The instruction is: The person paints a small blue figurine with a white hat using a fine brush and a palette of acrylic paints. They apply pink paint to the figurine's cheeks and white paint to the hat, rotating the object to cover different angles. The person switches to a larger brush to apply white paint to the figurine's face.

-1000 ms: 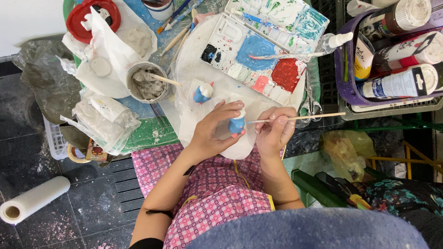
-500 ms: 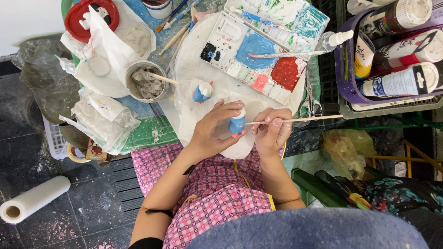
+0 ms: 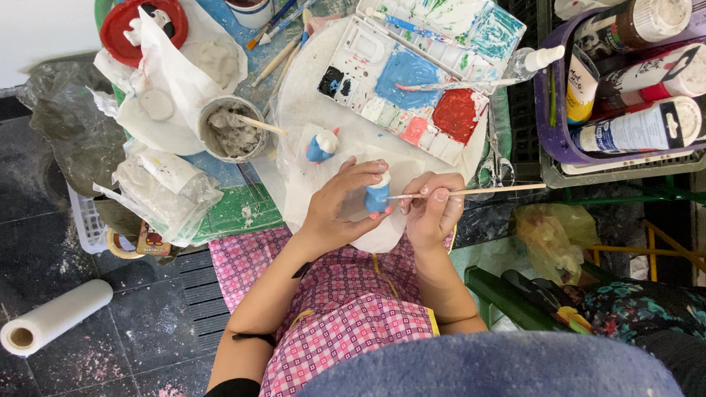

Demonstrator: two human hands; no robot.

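Observation:
My left hand (image 3: 340,207) grips a small blue and white clay figurine (image 3: 378,193) above a round white board (image 3: 309,95). My right hand (image 3: 432,212) pinches a thin wooden-handled brush (image 3: 478,191) whose tip touches the figurine's side. A second blue and white figurine (image 3: 321,145) lies on the board just beyond my left hand. A white paint palette (image 3: 412,81) with blue, red, black and pink wells sits at the far side of the board, a brush lying across it.
A small tub of grey paste with a stick (image 3: 232,132) stands left of the board, beside crumpled white paper (image 3: 165,81) and a red lid (image 3: 140,26). A purple basket of paint tubes (image 3: 625,95) is at the right. A paper roll (image 3: 55,317) lies on the floor.
Both hands stay together over the board; the brush and right hand have shifted only slightly against the figurine.

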